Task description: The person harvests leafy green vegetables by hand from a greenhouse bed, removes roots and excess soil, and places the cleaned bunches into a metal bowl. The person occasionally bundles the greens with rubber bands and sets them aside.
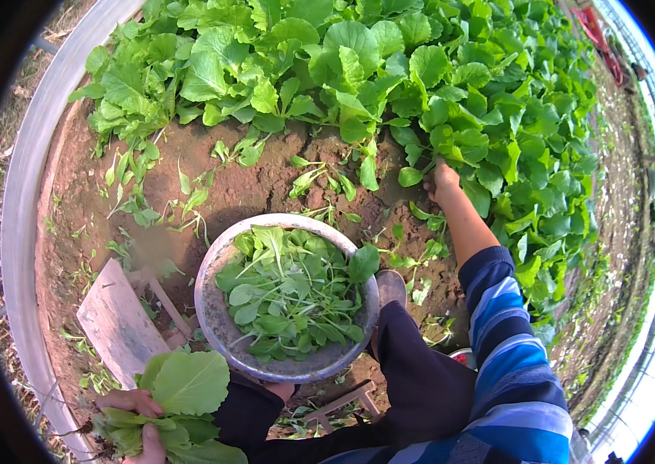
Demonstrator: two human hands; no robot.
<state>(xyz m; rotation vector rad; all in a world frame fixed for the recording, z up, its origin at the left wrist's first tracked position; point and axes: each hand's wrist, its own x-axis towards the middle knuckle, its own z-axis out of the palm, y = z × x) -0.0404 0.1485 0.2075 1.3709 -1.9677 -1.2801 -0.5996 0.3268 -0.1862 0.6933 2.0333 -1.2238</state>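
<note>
At the lower left, my left hand (144, 432) holds a bunch of leafy greens (191, 385), with its fingers and thumb on either side of the stems. My right hand (443, 180) reaches to the base of the leafy green plants (461, 139) at the bed's near edge. Its fingers are curled low among the stems, and leaves partly hide what they touch. Between my arms stands a round, soil-stained basin (204, 307) with a pile of loose picked greens (289, 290) in it.
A low wooden stool (121, 319) stands tilted left of the basin; another small wooden frame (342, 402) is below it. Small plants (321, 177) lie scattered on bare soil (269, 156). A pale curved border (25, 191) runs along the left. A shoe (391, 287) is beside the basin.
</note>
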